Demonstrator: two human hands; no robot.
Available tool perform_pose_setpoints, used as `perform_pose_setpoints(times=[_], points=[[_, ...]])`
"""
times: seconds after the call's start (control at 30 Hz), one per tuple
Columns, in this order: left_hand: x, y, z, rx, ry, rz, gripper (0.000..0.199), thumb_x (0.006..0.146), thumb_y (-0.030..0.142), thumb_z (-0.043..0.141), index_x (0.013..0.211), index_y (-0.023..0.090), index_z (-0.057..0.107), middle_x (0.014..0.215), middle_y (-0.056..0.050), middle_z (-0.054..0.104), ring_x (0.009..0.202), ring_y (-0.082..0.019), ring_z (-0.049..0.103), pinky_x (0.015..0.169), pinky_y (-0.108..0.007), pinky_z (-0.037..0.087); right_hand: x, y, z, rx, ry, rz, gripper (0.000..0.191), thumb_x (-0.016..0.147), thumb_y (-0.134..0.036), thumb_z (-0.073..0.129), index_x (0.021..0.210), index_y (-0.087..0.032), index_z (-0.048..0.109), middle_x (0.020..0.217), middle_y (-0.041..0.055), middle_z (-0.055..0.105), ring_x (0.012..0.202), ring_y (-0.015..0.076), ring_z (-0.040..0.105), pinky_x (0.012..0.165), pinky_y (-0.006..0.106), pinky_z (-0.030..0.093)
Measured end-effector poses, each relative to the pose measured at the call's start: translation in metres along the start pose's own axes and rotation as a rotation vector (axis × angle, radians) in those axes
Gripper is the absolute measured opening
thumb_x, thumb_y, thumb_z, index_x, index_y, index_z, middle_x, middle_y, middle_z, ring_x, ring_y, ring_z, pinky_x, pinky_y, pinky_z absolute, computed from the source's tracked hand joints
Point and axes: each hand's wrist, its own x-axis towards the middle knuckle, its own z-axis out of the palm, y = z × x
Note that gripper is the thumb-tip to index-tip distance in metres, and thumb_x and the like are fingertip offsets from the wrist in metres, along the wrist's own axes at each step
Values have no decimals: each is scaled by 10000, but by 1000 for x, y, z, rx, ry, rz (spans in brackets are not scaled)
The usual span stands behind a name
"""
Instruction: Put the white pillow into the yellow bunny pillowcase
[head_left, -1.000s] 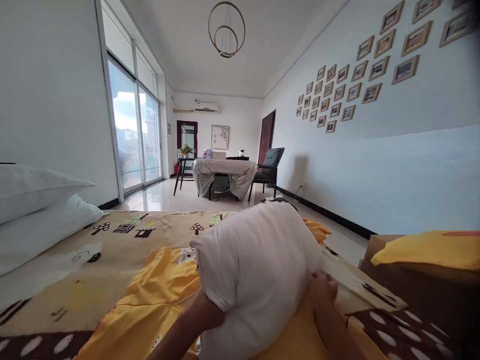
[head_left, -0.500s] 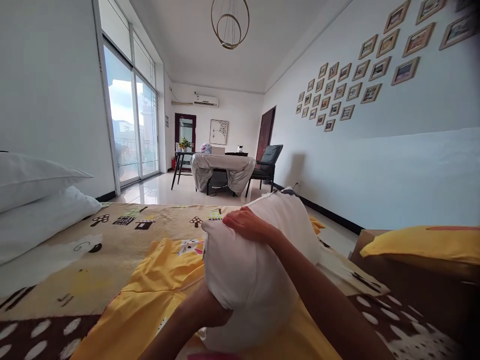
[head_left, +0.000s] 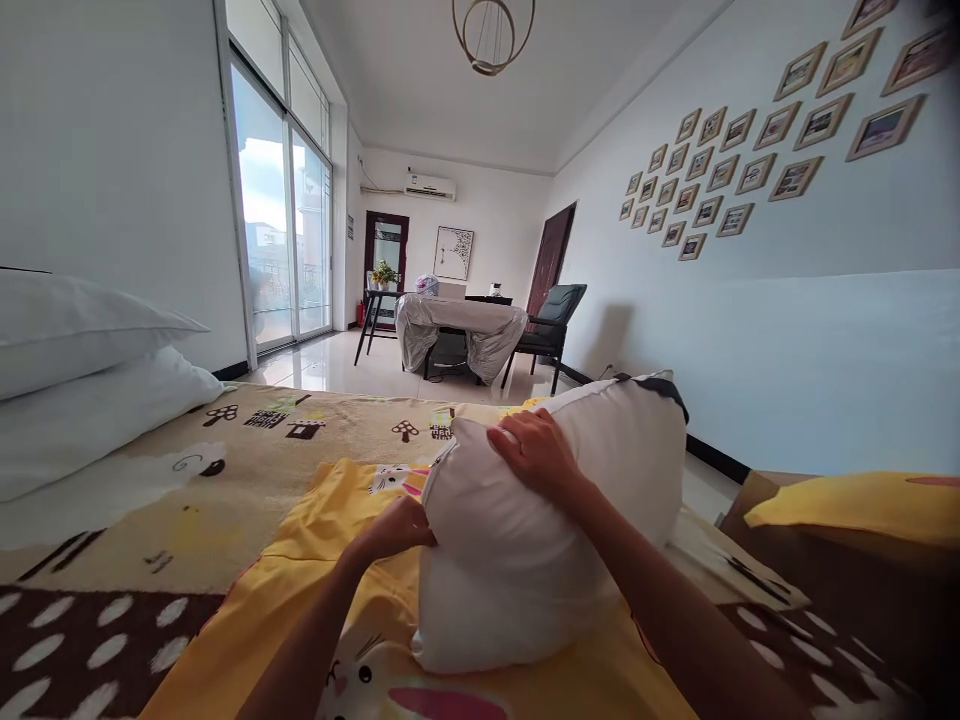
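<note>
The left hand (head_left: 397, 528) pinches the side and the right hand (head_left: 544, 455) clasps the top of a plump white fabric pillow (head_left: 510, 575), uncovered on yellow rabbit-print cloth (head_left: 319, 515)

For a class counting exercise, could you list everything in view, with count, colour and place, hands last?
Handled pillow: 1, white, centre
Stacked pillows: 2, white, far left
Patterned blanket: 1, beige and brown, foreground
Rabbit-print cloth: 1, yellow, under handled pillow
Cushion: 1, yellow, right
Covered table: 1, greyish cover, mid-room; items on it too small to name surely
Chair: 1, black, right of table
Plants: count unclear, green, left of table
Air conditioner: 1, white, far wall
Picture: 1, black and white, far wall
Small frames: over twenty, light brown, right wall
Doors: 2, dark brown, far end
Glass panels: several, clear, left
Ring lamp: 1, gold, ceiling
Left hand: 1, brown, pillow's left side
Right hand: 1, brown, pillow's top
</note>
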Motion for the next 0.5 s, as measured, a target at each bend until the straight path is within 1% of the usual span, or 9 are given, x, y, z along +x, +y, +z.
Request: perform_pose_setpoints(times=[0.03, 0.1, 0.17, 0.2, 0.27, 0.33, 0.4, 0.47, 0.5], points=[[-5, 6, -4, -12, -4, 32, 416, 641, 272, 702, 1035, 149, 648, 976, -53, 682, 954, -241, 593, 821, -309, 480, -1, 0, 2, -11, 22, 25, 427, 946, -437, 337, 692, -179, 563, 740, 46, 638, 737, 163, 543, 739, 286, 274], [-14, 22, -7, -31, -4, 108, 744, 600, 309, 758, 1285, 220, 482, 1170, -54, 618, 1055, -244, 557, 861, -317, 473, -1, 1, 4, -30, 57, 67, 424, 946, -415, 336, 661, -181, 543, 711, 42, 629, 712, 158, 539, 724, 283, 274], [-19, 36, -1, -2, 41, 183, 1050, 506, 334, 827, 1406, 253, 293, 1304, -73, 528, 1127, -259, 516, 913, -349, 457, -1, 1, 5, -51, 74, 89, 420, 946, -396, 331, 638, -184, 523, 689, 39, 623, 694, 156, 536, 717, 283, 274], [-19, 41, 6, 31, 100, 203, 1115, 466, 339, 847, 1416, 240, 273, 1327, -88, 507, 1148, -272, 499, 942, -370, 441, -1, 0, 6, -67, 78, 100, 415, 945, -386, 331, 635, -184, 519, 687, 39, 624, 690, 156, 537, 717, 283, 274], [-14, 45, 23, 89, 265, 199, 1044, 443, 325, 855, 1362, 190, 378, 1306, -107, 520, 1162, -294, 481, 975, -391, 413, 0, -2, 8, -110, 83, 128, 399, 940, -369, 337, 637, -184, 521, 688, 45, 630, 683, 161, 539, 715, 288, 274], [-3, 39, 37, 68, 367, 126, 811, 486, 289, 827, 1226, 145, 529, 1193, -107, 597, 1086, -296, 530, 918, -387, 448, -1, -6, 11, -156, 84, 143, 387, 933, -360, 350, 639, -182, 527, 683, 52, 633, 670, 164, 539, 707, 293, 273], [8, 26, 44, 16, 381, 27, 607, 502, 254, 809, 1065, 114, 628, 1027, -93, 666, 957, -282, 586, 824, -369, 487, -5, -11, 12, -173, 77, 113, 364, 924, -352, 372, 652, -179, 542, 680, 53, 632, 661, 165, 539, 703, 295, 275], [17, 12, 44, -18, 374, -37, 543, 484, 239, 814, 987, 105, 661, 940, -81, 689, 889, -268, 602, 773, -350, 501, -12, -17, 13, -157, 60, 33, 341, 917, -346, 392, 678, -174, 564, 674, 48, 628, 655, 164, 538, 704, 298, 280], [19, 6, 42, -23, 381, -48, 531, 494, 242, 810, 988, 110, 663, 946, -78, 690, 891, -260, 601, 776, -341, 502, -17, -20, 14, -141, 55, -14, 334, 916, -348, 400, 695, -170, 576, 671, 47, 626, 656, 165, 539, 707, 301, 283]])
